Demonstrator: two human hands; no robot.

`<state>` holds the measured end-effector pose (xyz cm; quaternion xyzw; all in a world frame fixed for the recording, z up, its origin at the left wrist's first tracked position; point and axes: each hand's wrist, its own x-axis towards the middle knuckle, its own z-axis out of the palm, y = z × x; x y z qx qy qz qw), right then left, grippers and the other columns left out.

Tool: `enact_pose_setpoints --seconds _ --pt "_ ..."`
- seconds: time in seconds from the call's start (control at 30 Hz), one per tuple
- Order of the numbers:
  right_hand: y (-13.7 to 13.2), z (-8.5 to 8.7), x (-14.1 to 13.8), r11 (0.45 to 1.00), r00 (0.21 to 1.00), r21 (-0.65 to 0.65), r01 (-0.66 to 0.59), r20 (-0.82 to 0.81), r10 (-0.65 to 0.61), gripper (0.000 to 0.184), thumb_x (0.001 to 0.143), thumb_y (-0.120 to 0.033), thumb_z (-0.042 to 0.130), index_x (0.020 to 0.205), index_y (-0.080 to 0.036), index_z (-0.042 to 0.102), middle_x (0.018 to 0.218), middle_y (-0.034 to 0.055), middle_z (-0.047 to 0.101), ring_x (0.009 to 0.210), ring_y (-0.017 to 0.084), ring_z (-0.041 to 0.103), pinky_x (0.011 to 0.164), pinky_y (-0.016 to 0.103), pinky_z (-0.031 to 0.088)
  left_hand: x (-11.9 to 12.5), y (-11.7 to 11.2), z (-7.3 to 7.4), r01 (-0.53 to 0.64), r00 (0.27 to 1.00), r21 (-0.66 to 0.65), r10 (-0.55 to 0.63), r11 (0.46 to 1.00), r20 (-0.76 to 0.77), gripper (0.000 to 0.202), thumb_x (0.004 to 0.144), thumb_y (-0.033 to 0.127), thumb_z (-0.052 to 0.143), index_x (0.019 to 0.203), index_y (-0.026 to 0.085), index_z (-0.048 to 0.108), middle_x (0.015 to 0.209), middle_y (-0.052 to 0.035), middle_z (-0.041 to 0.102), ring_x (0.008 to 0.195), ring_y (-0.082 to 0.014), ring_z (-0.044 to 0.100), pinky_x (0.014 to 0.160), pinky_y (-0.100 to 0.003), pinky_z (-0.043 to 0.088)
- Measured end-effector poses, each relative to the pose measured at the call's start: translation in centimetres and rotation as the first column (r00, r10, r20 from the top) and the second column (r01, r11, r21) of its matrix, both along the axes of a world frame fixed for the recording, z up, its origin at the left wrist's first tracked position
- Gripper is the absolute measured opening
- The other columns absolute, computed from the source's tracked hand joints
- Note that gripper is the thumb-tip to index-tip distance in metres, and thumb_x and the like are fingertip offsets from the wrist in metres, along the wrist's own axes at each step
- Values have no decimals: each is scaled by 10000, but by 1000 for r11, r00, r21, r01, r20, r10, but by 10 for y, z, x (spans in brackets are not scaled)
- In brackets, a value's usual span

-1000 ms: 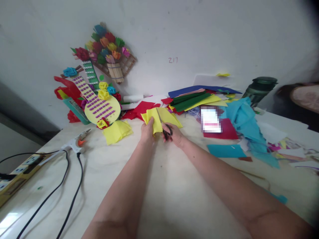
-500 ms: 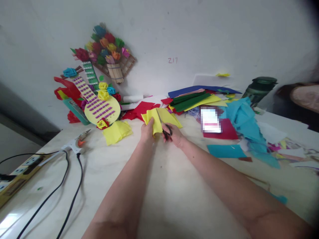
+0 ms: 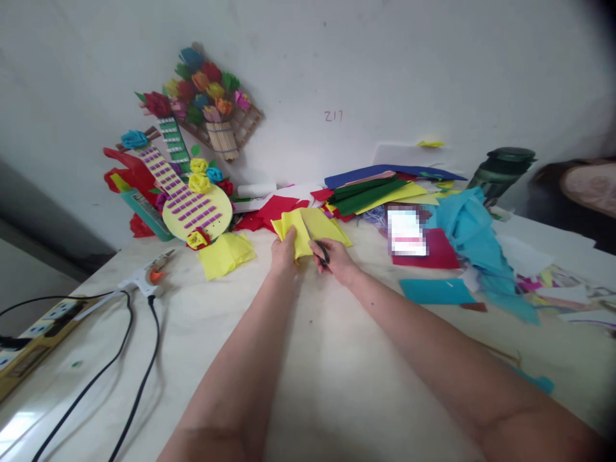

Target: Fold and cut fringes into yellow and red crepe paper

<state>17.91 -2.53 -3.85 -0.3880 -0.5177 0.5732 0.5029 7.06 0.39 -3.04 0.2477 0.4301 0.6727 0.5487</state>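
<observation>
Yellow crepe paper [image 3: 323,226], folded in layers, is pinched at its left part between the thumb and fingers of my left hand [image 3: 285,250]. My right hand [image 3: 337,260] grips black-handled scissors [image 3: 323,252], whose blades point up and away across the paper. Both hands are close together over the table's middle. Left of them lies another stack of yellow paper pieces [image 3: 226,255]. Red paper [image 3: 274,213] is just behind the held sheet.
A flower-decorated paper guitar [image 3: 197,212] leans at the back left. A hot glue gun [image 3: 144,277] and a power strip [image 3: 43,333] lie on the left with cables. To the right are blue crepe paper [image 3: 471,224], a blue sheet [image 3: 436,292] and a dark green bottle [image 3: 503,173].
The scissors' handles have come closer together as the fingers of my right hand closed. My left hand keeps hold of the yellow paper, almost unmoved.
</observation>
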Motion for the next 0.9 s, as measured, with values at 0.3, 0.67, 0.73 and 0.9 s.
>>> enact_pose_setpoints --seconds 0.3,0.67,0.73,0.9 --pt "1 -1 5 999 998 5 -38 42 38 377 673 -491 566 874 -187 472 462 -63 525 297 77 456 239 149 199 -2 1 1 3 999 -15 -4 1000 -34 213 678 254 620 833 122 558 586 -18 580 492 -125 565 381 -182 372" --pt "2 1 10 998 999 36 -47 25 46 377 694 -544 512 781 -180 471 468 -45 535 348 97 512 261 151 199 -1 1 -4 82 996 13 -81 997 -45 210 661 273 628 780 115 558 599 -44 604 496 -133 576 371 -178 373" --pt "3 1 11 998 999 41 -47 28 45 379 692 -545 513 753 -172 482 469 -39 533 351 93 512 265 153 196 -1 2 -5 98 994 22 -97 995 -47 210 659 274 629 776 113 562 602 -47 608 500 -136 580 387 -185 392" --pt "4 0 12 997 997 46 -64 52 62 378 688 -535 520 690 -158 487 484 -28 537 359 82 509 279 154 208 0 0 -5 108 993 38 -107 993 -43 205 651 274 637 750 109 568 604 -48 609 503 -130 579 427 -197 426"
